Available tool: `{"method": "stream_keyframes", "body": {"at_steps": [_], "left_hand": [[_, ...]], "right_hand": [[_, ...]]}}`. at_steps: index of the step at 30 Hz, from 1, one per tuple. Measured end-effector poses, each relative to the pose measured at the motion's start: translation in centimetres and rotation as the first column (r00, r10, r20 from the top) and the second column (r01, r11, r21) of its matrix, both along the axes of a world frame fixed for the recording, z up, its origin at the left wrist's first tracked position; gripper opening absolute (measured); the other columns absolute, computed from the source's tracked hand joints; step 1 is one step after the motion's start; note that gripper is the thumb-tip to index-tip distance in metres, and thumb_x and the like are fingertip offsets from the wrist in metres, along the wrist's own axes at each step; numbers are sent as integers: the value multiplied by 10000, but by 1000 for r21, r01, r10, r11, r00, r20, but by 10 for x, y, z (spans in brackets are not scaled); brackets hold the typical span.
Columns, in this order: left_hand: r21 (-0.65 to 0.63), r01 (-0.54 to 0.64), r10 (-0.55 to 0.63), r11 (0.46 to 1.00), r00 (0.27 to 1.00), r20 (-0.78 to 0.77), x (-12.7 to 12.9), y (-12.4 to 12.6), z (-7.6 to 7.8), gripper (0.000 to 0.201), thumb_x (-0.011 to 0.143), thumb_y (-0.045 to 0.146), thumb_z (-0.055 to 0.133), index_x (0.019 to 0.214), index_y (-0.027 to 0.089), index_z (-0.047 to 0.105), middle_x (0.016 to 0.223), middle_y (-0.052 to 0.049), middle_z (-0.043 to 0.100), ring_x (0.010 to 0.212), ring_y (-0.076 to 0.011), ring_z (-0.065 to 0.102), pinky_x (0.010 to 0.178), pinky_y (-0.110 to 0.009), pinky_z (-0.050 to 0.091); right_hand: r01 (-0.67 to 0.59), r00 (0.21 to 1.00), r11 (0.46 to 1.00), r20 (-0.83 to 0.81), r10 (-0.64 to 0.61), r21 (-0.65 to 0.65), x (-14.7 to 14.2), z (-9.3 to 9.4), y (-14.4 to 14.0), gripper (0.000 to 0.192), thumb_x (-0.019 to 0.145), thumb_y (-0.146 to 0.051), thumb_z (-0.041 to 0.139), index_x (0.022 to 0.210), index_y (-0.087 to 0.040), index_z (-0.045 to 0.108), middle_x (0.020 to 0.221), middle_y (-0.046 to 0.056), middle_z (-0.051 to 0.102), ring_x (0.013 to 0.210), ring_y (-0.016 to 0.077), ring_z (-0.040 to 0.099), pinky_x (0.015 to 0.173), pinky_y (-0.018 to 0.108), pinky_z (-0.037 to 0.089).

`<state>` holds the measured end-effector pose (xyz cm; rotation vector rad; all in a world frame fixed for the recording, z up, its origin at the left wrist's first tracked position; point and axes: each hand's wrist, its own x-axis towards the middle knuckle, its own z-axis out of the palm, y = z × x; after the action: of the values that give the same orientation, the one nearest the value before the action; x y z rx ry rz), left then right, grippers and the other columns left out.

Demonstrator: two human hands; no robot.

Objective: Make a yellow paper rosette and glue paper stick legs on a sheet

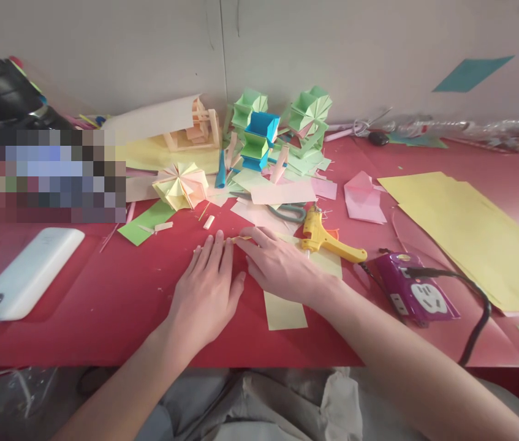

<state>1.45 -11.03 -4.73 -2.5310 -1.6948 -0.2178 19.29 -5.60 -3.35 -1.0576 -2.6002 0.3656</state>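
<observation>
Red table (pixel 103 306) littered with folded paper, and both hands lie flat, fingers spread and gripping nothing, left hand (pixel 206 288) beside right hand (pixel 282 266), whose fingertips touch a thin yellow paper strip (pixel 242 238) running left-right just beyond them.

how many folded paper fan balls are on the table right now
4, maybe more hidden in the pile. A yellow-pink one lies left of centre. Two green ones stand at the back by the wall. A blue-green one sits between and in front of them.

Head-worn view, down over table (pixel 103 306)
</observation>
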Motion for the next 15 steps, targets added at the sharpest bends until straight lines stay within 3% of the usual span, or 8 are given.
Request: {"method": "stream_keyframes", "body": {"at_steps": [8,15], "left_hand": [[7,-22,22,1000,1000,20,2,-3,-2,580,1019,385,357,1463,23,446,1556,-247,382,1471,-361,338,1158,-544,384],[4,-21,21,1000,1000,3,1,-5,-6,643,1019,441,348,1467,-13,429,1568,-255,353,1482,-363,311,1174,-537,368]], "right_hand": [[11,998,1000,56,-12,12,-2,2,-1,418,875,-82,462,1277,-116,574,1265,168,559,1147,282,557,945,462,545],[21,998,1000,61,-21,2,-2,3,0,432,870,-78,457,1280,-128,581,1277,160,560,1152,276,555,943,458,542]]}}
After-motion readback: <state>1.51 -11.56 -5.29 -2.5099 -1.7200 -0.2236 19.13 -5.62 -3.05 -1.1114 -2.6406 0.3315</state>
